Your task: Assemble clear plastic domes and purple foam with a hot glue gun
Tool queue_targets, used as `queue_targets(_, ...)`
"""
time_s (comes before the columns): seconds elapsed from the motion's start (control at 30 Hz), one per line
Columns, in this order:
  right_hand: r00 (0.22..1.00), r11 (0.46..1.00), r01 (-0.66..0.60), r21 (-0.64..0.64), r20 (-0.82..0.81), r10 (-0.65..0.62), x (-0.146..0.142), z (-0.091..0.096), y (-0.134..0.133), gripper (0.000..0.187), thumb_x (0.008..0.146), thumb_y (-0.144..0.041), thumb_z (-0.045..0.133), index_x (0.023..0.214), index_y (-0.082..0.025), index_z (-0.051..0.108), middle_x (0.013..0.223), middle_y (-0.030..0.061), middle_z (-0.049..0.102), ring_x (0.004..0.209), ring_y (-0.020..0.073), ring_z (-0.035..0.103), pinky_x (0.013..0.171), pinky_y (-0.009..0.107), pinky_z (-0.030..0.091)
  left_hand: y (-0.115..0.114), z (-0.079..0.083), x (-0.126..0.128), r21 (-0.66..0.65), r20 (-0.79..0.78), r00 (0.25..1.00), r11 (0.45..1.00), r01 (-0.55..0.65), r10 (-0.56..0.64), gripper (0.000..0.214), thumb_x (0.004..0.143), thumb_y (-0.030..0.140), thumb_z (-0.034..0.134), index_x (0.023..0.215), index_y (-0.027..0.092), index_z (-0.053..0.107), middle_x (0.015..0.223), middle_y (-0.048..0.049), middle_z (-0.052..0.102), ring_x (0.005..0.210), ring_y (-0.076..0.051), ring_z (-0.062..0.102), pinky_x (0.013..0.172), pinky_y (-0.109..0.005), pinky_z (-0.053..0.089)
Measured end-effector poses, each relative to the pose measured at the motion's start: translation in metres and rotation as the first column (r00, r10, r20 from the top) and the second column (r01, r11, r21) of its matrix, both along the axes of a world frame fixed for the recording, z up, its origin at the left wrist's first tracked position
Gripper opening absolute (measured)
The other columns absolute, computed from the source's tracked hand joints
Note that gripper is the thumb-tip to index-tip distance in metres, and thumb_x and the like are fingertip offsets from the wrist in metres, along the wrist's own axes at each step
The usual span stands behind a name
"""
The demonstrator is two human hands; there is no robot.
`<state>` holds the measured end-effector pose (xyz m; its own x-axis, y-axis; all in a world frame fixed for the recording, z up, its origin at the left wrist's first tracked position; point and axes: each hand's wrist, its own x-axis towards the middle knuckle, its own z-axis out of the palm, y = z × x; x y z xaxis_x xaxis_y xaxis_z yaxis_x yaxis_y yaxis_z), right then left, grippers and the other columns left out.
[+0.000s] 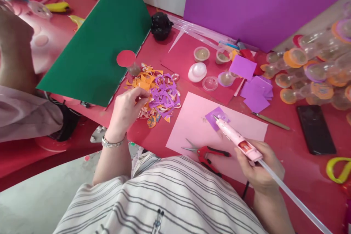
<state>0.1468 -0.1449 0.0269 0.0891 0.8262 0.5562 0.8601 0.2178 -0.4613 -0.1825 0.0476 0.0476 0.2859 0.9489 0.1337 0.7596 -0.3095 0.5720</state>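
My right hand [261,164] is wrapped round a pink glue gun [233,135], with a long clear glue stick [293,197] running out of its back. The nozzle points at a small purple paper square [216,117], which shows clear, shiny rings and lies on a pink sheet [186,124]. Curled at the edge of a heap of orange and purple paper scraps [164,91] is my left hand [127,108]. Its fingers are drawn together, and whatever they may hold is hidden. Red-handled scissors [205,152] lie at the near side of the pink sheet.
A green board [101,40] stands at the left, beyond it another person's arm [16,51]. Behind the sheet are small plastic cups [201,55] and a white egg-shaped piece [197,72]. Purple squares [257,93], a phone [315,129] and stacked clear bottle-like pieces [315,65] occupy the right.
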Motion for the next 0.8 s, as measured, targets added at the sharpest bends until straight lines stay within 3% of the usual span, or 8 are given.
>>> queue_targets(0.1, 1.000, 1.000, -0.018, -0.012, 0.017, 0.018, -0.002, 0.000, 0.001, 0.025, 0.088, -0.023, 0.074, 0.111, -0.023, 0.065, 0.082, 0.0034, 0.071, 0.064, 0.0186, 0.069, 0.057, 0.028, 0.057, 0.002, -0.006, -0.002, -0.020, -0.051, 0.999, 1.000, -0.021, 0.020, 0.004, 0.081, 0.018, 0.067, 0.081, 0.022, 0.068, 0.080, 0.0019, 0.076, 0.066, -0.014, 0.064, 0.065, -0.023, 0.048)
queue_targets(0.3, 0.999, 0.999, -0.015, -0.038, 0.046, 0.017, -0.003, -0.001, -0.005, 0.025, 0.086, -0.020, 0.075, 0.109, -0.021, 0.065, 0.081, 0.0025, 0.072, 0.065, 0.0173, 0.070, 0.059, 0.026, 0.057, 0.019, -0.008, -0.009, 0.110, -0.129, 0.967, 0.973, -0.204, 0.218, 0.019, 0.085, 0.015, 0.058, 0.096, 0.020, 0.072, 0.097, -0.0053, 0.072, 0.085, -0.019, 0.067, 0.078, -0.029, 0.050)
queue_targets(0.47, 0.999, 0.999, -0.017, -0.047, 0.036, 0.018, -0.007, -0.002, -0.006, 0.024, 0.087, -0.021, 0.075, 0.110, -0.021, 0.066, 0.082, 0.0023, 0.072, 0.066, 0.0174, 0.070, 0.059, 0.026, 0.057, 0.034, -0.018, -0.015, 0.031, -0.203, 0.977, 0.998, -0.057, 0.062, 0.029, 0.082, 0.018, 0.063, 0.109, 0.020, 0.072, 0.111, -0.0099, 0.062, 0.101, -0.026, 0.062, 0.089, -0.036, 0.051)
queue_targets(0.63, 0.999, 0.999, -0.023, -0.047, 0.027, 0.025, -0.009, -0.002, -0.004, 0.023, 0.089, -0.023, 0.073, 0.111, -0.022, 0.065, 0.083, 0.0028, 0.073, 0.066, 0.0175, 0.070, 0.059, 0.027, 0.057, 0.036, -0.019, -0.012, 0.019, -0.207, 0.975, 0.997, -0.077, 0.079, 0.019, 0.079, 0.018, 0.065, 0.097, 0.020, 0.068, 0.107, -0.0080, 0.061, 0.098, -0.024, 0.059, 0.089, -0.036, 0.051)
queue_targets(0.8, 1.000, 0.999, -0.028, -0.025, 0.009, 0.028, -0.012, 0.001, -0.001, 0.023, 0.088, -0.022, 0.073, 0.110, -0.022, 0.065, 0.082, 0.0022, 0.072, 0.064, 0.0170, 0.069, 0.058, 0.027, 0.057, 0.033, -0.008, -0.013, 0.138, -0.147, 0.979, 0.983, -0.121, 0.141, 0.005, 0.079, 0.017, 0.066, 0.082, 0.021, 0.066, 0.100, -0.0069, 0.066, 0.094, -0.025, 0.062, 0.086, -0.038, 0.052)
